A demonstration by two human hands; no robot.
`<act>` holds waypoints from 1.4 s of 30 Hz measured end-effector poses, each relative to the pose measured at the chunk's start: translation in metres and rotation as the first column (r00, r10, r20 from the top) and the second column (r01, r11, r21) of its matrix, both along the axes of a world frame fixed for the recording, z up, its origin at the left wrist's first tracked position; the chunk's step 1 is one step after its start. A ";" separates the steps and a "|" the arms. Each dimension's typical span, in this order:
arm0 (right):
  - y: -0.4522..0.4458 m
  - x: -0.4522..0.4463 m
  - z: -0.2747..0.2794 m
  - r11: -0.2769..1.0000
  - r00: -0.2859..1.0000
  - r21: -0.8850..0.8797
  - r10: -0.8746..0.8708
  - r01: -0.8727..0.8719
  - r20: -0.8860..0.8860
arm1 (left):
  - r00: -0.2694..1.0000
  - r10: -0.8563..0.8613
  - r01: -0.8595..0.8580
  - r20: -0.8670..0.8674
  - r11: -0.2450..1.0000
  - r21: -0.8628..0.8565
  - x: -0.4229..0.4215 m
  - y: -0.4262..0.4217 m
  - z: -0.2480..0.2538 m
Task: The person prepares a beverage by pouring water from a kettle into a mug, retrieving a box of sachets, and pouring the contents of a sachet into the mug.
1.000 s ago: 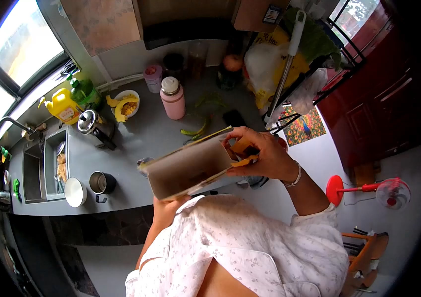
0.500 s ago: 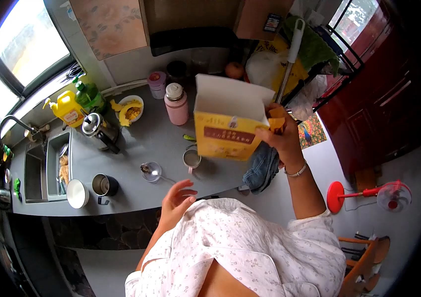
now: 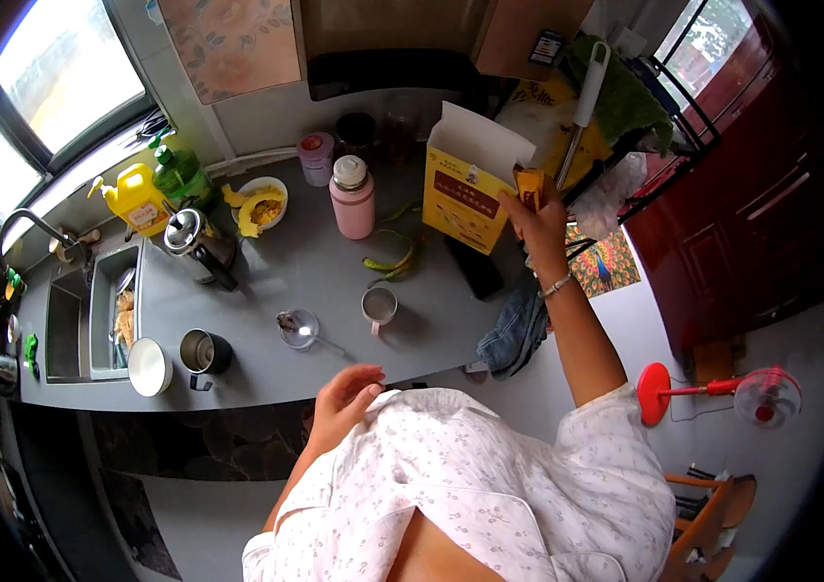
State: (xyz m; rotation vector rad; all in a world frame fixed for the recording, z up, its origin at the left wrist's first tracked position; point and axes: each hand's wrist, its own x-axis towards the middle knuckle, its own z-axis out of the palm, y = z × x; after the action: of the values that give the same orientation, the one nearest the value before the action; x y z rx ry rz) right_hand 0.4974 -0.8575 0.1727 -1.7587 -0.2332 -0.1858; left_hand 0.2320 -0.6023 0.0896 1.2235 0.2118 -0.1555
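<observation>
My right hand [image 3: 540, 228] grips the side of a yellow cardboard box [image 3: 468, 199] with its white top flap up. A small orange sachet [image 3: 528, 187] is also in these fingers, against the box's edge. Below the box lies a dark flat object [image 3: 475, 267], partly covered. My left hand [image 3: 346, 396] hangs by the counter's front edge, fingers loosely bent and apart, holding nothing. Nearest to it are a pink-handled cup [image 3: 379, 305] and a clear dish [image 3: 297, 328] with a spoon on it.
Green peppers [image 3: 394, 264] lie beside a pink thermos [image 3: 352, 206]. Further left are a bowl with yellow peel [image 3: 261, 206], a French press [image 3: 196, 244], a dark mug [image 3: 204, 353], a white bowl [image 3: 150, 367] and the sink [image 3: 70, 330]. Blue cloth [image 3: 512, 335] hangs at the counter's right end.
My right hand has carried the yellow box away from me toward the back right of the counter, uncovering the peppers and dark object. My left hand has barely moved.
</observation>
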 end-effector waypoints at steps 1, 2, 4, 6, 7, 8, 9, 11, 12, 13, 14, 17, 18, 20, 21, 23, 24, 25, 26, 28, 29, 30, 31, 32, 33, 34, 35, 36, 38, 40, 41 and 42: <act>0.003 0.004 -0.003 1.000 1.000 -0.001 0.000 0.000 0.001 | 1.000 0.009 -0.009 0.007 1.000 0.005 0.000 0.000 0.000; 0.008 0.014 -0.010 1.000 1.000 -0.013 -0.023 0.023 0.016 | 1.000 0.009 -0.009 0.008 1.000 0.004 -0.001 0.000 -0.002; 0.016 0.027 -0.017 1.000 1.000 0.001 -0.022 0.022 0.007 | 1.000 0.021 -0.022 0.016 0.999 0.039 -0.001 0.001 -0.004; 0.026 0.037 -0.020 1.000 1.000 0.018 0.007 -0.006 -0.007 | 0.999 0.035 -0.035 0.005 0.998 0.044 -0.003 0.002 -0.004; 0.031 0.043 -0.022 0.999 0.999 0.034 0.037 -0.036 -0.024 | 0.999 0.051 -0.050 -0.009 0.998 0.049 -0.003 0.003 -0.003; 0.034 0.051 -0.026 0.999 0.998 -0.008 0.049 -0.049 -0.029 | 0.998 0.064 -0.063 -0.005 0.997 0.051 -0.004 0.003 -0.003; 0.036 0.058 -0.031 0.999 0.999 -0.008 0.046 -0.046 -0.026 | 0.998 0.061 -0.061 -0.003 0.997 0.051 -0.006 0.004 -0.004; 0.040 0.074 -0.044 0.986 0.996 -0.141 0.078 -0.083 -0.040 | 0.995 0.097 -0.097 -0.016 0.995 0.017 -0.010 0.007 -0.007; 0.040 0.082 -0.057 0.977 0.999 -0.209 0.037 -0.040 -0.018 | 0.991 0.132 -0.132 -0.017 0.991 0.040 -0.012 0.007 -0.004; 0.044 0.080 -0.054 0.977 0.999 -0.209 0.038 -0.041 -0.019 | 0.991 0.134 -0.133 -0.018 0.990 0.041 -0.013 0.007 -0.002; 0.050 0.075 -0.051 0.978 0.998 -0.201 0.058 -0.055 0.011 | 0.986 0.167 -0.166 -0.027 0.986 0.018 -0.015 0.008 0.000; 0.056 0.071 -0.056 0.983 0.997 -0.171 0.069 -0.063 0.033 | 0.969 0.242 -0.244 -0.050 0.969 -0.034 -0.017 0.009 -0.004; 0.057 0.072 -0.059 0.987 0.998 -0.148 0.060 -0.056 0.027 | 0.967 0.251 -0.253 -0.052 0.967 -0.028 -0.017 0.010 -0.006; 0.056 0.076 -0.070 0.990 0.998 -0.130 0.052 -0.047 0.040 | 0.965 0.256 -0.257 -0.060 0.966 -0.021 -0.017 0.009 -0.006; 0.055 0.078 -0.074 0.993 0.997 -0.110 0.044 -0.037 0.061 | 0.964 0.259 -0.261 -0.061 0.965 -0.022 -0.016 0.009 -0.006; 0.054 0.079 -0.074 0.993 0.995 -0.099 0.069 -0.062 0.070 | 0.965 0.255 -0.257 -0.061 0.966 -0.022 -0.014 0.009 -0.004; 0.053 0.080 -0.073 0.992 0.992 -0.090 0.100 -0.093 0.082 | 0.965 0.249 -0.251 -0.078 0.968 -0.014 -0.012 0.009 -0.003; 0.052 0.080 -0.072 0.992 0.992 -0.089 0.095 -0.088 0.083 | 0.965 0.243 -0.245 -0.094 0.970 -0.007 -0.011 0.009 -0.003; 0.052 0.079 -0.072 0.991 0.990 -0.097 0.104 -0.095 0.095 | 0.966 0.240 -0.241 -0.095 0.970 -0.007 -0.010 0.009 -0.005; 0.051 0.078 -0.073 0.989 0.988 -0.105 0.112 -0.101 0.105 | 0.969 0.233 -0.234 -0.077 0.972 -0.007 -0.008 0.010 -0.008; 0.050 0.078 -0.074 0.990 0.987 -0.086 0.119 -0.109 0.112 | 0.970 0.232 -0.233 -0.079 0.972 -0.006 -0.008 0.010 -0.008; 0.049 0.078 -0.075 0.991 0.985 -0.067 0.125 -0.118 0.120 | 0.969 0.232 -0.233 -0.082 0.972 -0.007 -0.007 0.010 -0.008; 0.049 0.078 -0.076 0.991 0.985 -0.067 0.124 -0.117 0.119 | 0.969 0.231 -0.233 -0.085 0.973 -0.008 -0.006 0.010 -0.008; 0.048 0.078 -0.075 0.991 0.985 -0.046 0.132 -0.128 0.112 | 0.969 0.230 -0.231 -0.086 0.973 -0.008 -0.005 0.010 -0.008; 0.047 0.078 -0.074 0.990 0.984 -0.025 0.141 -0.139 0.106 | 0.970 0.226 -0.228 -0.085 0.974 -0.008 -0.004 0.010 -0.008; 0.047 0.077 -0.073 0.990 0.984 -0.026 0.141 -0.139 0.106 | 0.971 0.223 -0.224 -0.085 0.975 -0.008 -0.003 0.010 -0.008; 0.046 0.077 -0.072 0.989 0.985 -0.017 0.148 -0.147 0.093 | 0.971 0.223 -0.224 -0.085 0.974 -0.009 -0.003 0.010 -0.007; 0.046 0.077 -0.071 0.988 0.985 -0.008 0.155 -0.154 0.080 | 0.970 0.224 -0.226 -0.091 0.974 -0.013 -0.002 0.009 -0.005; 0.047 0.077 -0.071 0.987 0.983 0.011 0.158 -0.160 0.098 | 0.969 0.226 -0.228 -0.096 0.973 -0.018 -0.001 0.009 -0.003; 0.047 0.076 -0.070 0.986 0.980 0.029 0.163 -0.167 0.115 | 0.970 0.227 -0.230 -0.087 0.973 -0.019 -0.001 0.009 -0.005; 0.047 0.076 -0.069 0.986 0.981 0.014 0.162 -0.164 0.105 | 0.969 0.229 -0.232 -0.088 0.973 -0.020 -0.001 0.010 -0.005; 0.048 0.076 -0.069 0.987 0.982 -0.002 0.162 -0.162 0.096 | 0.969 0.233 -0.235 -0.088 0.972 -0.019 -0.001 0.010 -0.006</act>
State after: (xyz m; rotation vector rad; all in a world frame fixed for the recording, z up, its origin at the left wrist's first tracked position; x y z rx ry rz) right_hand 0.5731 -0.8100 0.1040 -1.7181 -0.4431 -0.1526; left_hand 0.2314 -0.5923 0.0832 1.1543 0.4248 -0.0050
